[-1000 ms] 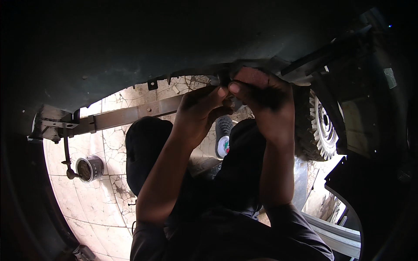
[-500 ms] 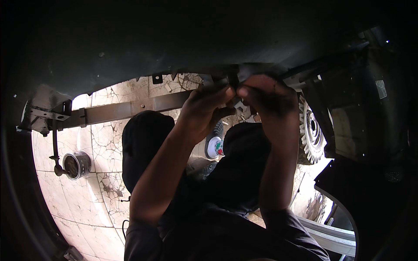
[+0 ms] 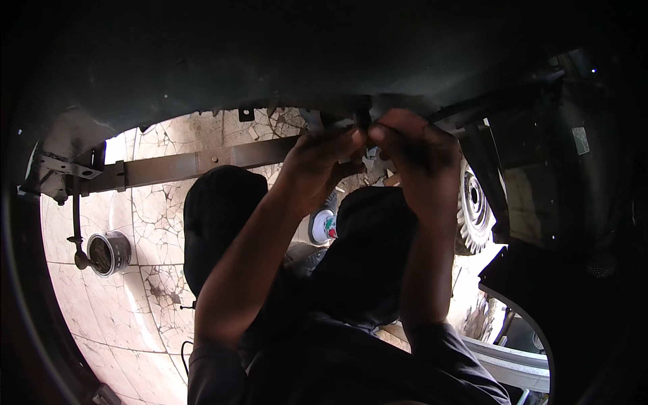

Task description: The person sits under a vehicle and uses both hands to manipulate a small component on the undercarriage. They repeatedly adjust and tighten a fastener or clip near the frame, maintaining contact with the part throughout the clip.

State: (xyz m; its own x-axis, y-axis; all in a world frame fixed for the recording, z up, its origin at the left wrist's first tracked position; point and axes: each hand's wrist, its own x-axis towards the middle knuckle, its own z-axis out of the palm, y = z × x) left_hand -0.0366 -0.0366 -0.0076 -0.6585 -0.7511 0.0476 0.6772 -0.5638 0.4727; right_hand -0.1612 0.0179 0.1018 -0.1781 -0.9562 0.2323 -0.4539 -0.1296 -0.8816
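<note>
Dark cylindrical stub is showing, in the head view, at the lower edge of the dark body panel, ahead of the person and between the two hands. Its long axis is running roughly away from the person, toward the panel; its near end is sitting at the fingertips, while its far end is merging into shadow, leaving any attachment hidden. The left hand is lying to the near left of the stub, thumb and fingers curling partly closed, thumb tip pointing at the near end. The right hand is lying to the near right, fingers bending over, its thumb tip facing the left one across a narrow gap. The left thumb tip is appearing slightly nearer, though both are standing just beside the stub. Whether either hand is gripping or merely touching it cannot be told in this dim light. Left of the left hand, a flat metal bar is running above cracked floor tiles; a treaded wheel is standing to the right.
</note>
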